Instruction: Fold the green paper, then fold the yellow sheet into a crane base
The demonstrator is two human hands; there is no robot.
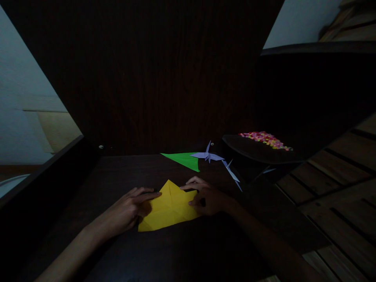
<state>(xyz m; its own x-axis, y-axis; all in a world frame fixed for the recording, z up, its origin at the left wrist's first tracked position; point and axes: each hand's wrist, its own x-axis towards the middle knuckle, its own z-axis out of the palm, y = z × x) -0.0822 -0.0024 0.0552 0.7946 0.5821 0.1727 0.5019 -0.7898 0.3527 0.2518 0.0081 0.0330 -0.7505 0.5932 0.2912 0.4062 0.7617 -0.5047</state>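
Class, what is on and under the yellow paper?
The left hand and right hand partly cover it. What lies under the yellow paper is covered and cannot be seen.

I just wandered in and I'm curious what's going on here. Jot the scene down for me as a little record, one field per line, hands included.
Left hand: on the left part of the yellow paper, fingers extended
Right hand: at the paper's right edge; grip unclear
Yellow paper: creased, one peak pointing away from the person
Green paper: pointed sheet beyond the yellow one
Purple folded figure: overlaps the green paper
Pale blue folded figure: right of the purple one
Small colorful pieces: heaped on a dark curved shelf
Light: dim
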